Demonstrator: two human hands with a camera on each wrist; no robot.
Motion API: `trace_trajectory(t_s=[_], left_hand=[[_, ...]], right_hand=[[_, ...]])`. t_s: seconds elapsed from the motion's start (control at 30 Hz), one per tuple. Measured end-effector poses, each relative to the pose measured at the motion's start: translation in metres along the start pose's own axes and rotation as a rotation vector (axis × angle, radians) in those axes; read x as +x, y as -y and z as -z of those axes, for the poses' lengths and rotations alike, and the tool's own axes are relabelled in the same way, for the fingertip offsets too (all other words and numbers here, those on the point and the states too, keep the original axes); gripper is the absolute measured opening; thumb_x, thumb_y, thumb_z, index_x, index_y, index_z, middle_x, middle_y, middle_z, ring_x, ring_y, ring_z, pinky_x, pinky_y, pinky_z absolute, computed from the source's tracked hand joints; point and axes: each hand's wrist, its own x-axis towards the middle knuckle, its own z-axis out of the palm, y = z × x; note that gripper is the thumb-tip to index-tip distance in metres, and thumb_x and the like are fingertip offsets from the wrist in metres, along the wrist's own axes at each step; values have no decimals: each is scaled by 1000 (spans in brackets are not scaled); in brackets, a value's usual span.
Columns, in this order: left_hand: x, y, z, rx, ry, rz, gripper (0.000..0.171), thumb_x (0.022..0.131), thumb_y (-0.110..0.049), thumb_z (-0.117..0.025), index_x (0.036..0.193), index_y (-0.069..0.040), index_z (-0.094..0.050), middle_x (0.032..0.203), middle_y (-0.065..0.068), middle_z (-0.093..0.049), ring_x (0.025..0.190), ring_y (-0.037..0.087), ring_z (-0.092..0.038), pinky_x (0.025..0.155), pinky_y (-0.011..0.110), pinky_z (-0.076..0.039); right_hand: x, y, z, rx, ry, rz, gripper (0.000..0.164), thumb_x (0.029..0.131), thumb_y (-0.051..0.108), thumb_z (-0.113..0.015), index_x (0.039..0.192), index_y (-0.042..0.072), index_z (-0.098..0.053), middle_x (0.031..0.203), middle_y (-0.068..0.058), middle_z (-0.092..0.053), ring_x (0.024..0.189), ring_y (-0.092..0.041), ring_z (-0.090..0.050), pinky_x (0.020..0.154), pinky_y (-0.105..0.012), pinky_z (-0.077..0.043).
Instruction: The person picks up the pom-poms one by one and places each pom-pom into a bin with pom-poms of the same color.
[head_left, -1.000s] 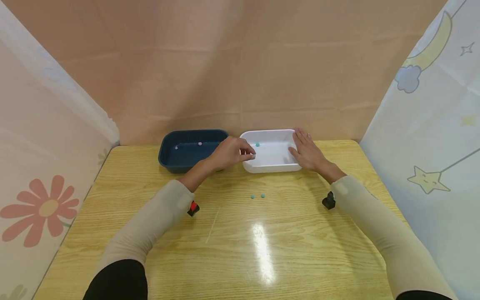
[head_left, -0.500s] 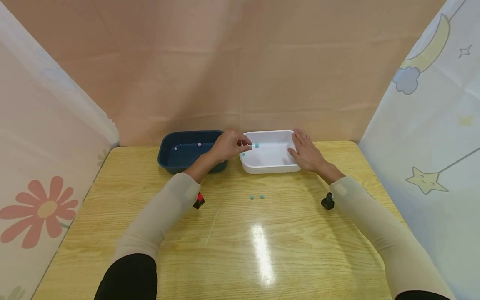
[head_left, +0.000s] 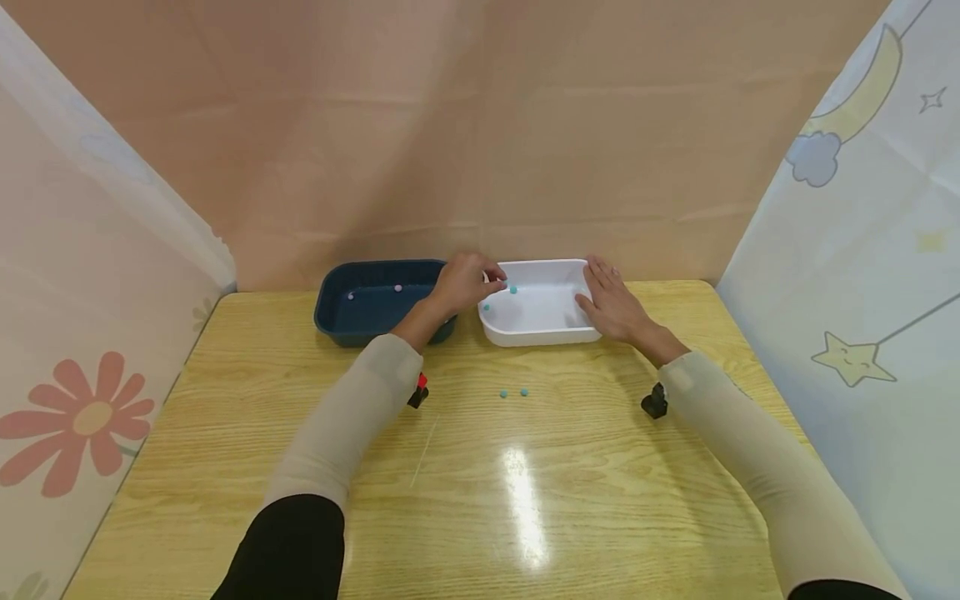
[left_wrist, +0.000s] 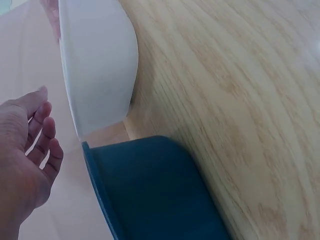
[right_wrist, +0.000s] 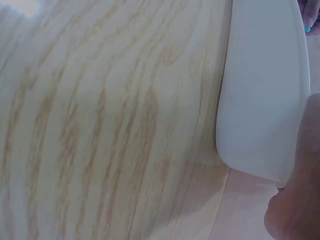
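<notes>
My left hand [head_left: 467,282] hangs over the gap between the dark blue tray [head_left: 324,310] and the white tray [head_left: 543,337], fingertips above the white tray's left end. Thumb and fingers pinch a small teal bead [right_wrist: 307,29], seen in the right wrist view. Inside the white tray lie two teal beads, one toward the back [head_left: 513,289] and another at the left [head_left: 486,307]. My right hand [head_left: 615,304] rests with extended fingers on that tray's right end. Two more teal beads [head_left: 503,394] sit on the table in front.
Pink beads [head_left: 398,288] lie in the dark blue tray. Both trays stand at the back of the wooden table [head_left: 600,483], close to a tan backdrop [head_left: 525,167]. Patterned panels [head_left: 870,275] flank the table. Each wrist carries a small black camera mount [head_left: 655,402].
My left hand has moved back and slightly left, still pinching the bead. The left bead in the white tray has come into sight. My right hand stays in place.
</notes>
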Motion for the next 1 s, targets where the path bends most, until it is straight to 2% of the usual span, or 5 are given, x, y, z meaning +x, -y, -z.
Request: trace_trajectory(t_s=[0.13, 0.27, 0.57, 1.0], left_hand=[[4, 1, -3, 50, 12, 25, 20, 101, -26, -76, 114, -14, -85, 100, 1, -79, 89, 17, -66, 72, 32, -52], [8, 2, -4, 79, 22, 79, 20, 101, -26, -76, 116, -15, -84, 100, 2, -75, 89, 18, -62, 72, 32, -50], [13, 4, -5, 115, -19, 169, 20, 101, -26, -76, 116, -16, -84, 97, 1, -71, 88, 18, -60, 72, 32, -50], [12, 6, -10, 120, -21, 187, 23, 101, -27, -75, 120, -16, -82, 99, 0, -71, 91, 17, -60, 73, 32, -53]], right_hand=[[0, 0, -1, -1, 4, -3, 72, 116, 36, -28, 164, -12, -4, 175, -26, 7, 163, -41, 7, 131, -55, 5], [-1, 1, -1, 3, 9, -3, 72, 116, 36, -29, 164, -12, -3, 175, -25, 8, 163, -41, 7, 131, -55, 5], [0, -1, 0, -4, -2, 2, 73, 116, 35, -30, 164, -13, -5, 175, -27, 5, 163, -43, 5, 131, -56, 3], [0, -1, 1, -2, 0, 3, 73, 116, 35, -31, 164, -13, -5, 175, -27, 6, 163, -43, 5, 131, -56, 3]])
